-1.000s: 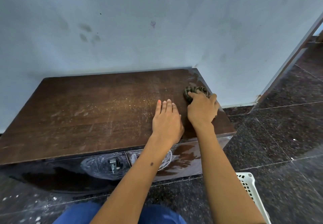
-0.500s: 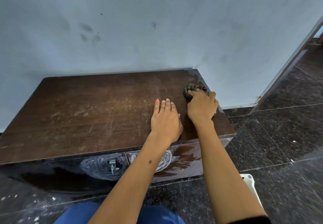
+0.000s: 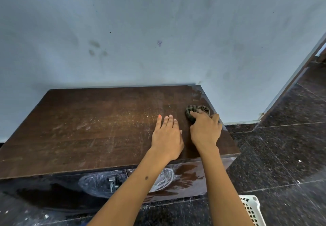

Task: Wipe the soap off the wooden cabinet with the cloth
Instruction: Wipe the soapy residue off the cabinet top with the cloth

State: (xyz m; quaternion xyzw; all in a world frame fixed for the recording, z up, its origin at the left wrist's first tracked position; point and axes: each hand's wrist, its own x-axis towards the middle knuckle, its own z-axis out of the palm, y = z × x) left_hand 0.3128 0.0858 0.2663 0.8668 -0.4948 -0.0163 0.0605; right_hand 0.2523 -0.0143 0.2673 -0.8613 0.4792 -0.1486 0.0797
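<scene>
A low dark wooden cabinet [image 3: 91, 130] stands against a pale blue wall. Its top carries whitish speckled soap residue [image 3: 127, 118] across the middle. My right hand [image 3: 205, 130] grips a bunched dark cloth [image 3: 194, 110] near the cabinet's right edge, fingers curled over it. My left hand [image 3: 166, 136] lies flat on the top just to the left, fingers straight. White soap smears [image 3: 95, 183] cover the cabinet's front face around a metal latch [image 3: 112, 183].
The dark speckled tile floor [image 3: 275, 155] spreads to the right. A white perforated plastic basket [image 3: 252, 210] sits at the lower right by my right forearm. The wall [image 3: 158, 32] rises directly behind the cabinet. A doorway edge [image 3: 299, 70] runs at the far right.
My right hand and the cloth have hardly shifted on the cabinet's right side. The left hand stays flat in place. The camera tilted up a little.
</scene>
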